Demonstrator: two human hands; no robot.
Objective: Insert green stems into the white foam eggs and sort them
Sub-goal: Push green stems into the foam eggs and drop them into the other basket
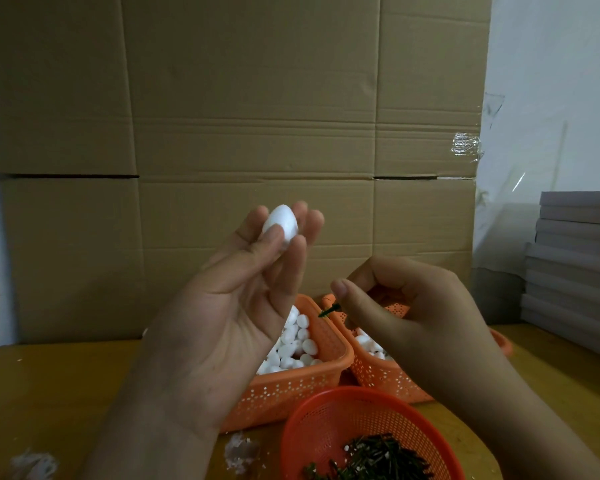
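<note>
Your left hand (243, 289) is raised, palm toward you — thumb and fingertips curled round one white foam egg (280, 223), held upright, clear of everything below. Your right hand (406, 306) sits lower and to the right, thumb and forefinger pinched on a short green stem (328, 311); the free end points left toward the left palm, not touching the egg.

On the wooden table (49, 393): two orange baskets side by side, touching or nearly so. Left basket (291, 393) holds a heap of loose white eggs (298, 344), partly hidden behind your left hand. Right basket (385, 379) also has white eggs in it, mostly covered by your right wrist — can't tell if those carry stems. In front, nearest you, a round red mesh basket (326, 420) w/ a pile of dark green stems (378, 459).

Foam crumbs (239, 452) lie on the table just left of the round basket. Behind the baskets stands a flattened cardboard box (257, 133). A stack of grey boards (575, 271) at far right.
</note>
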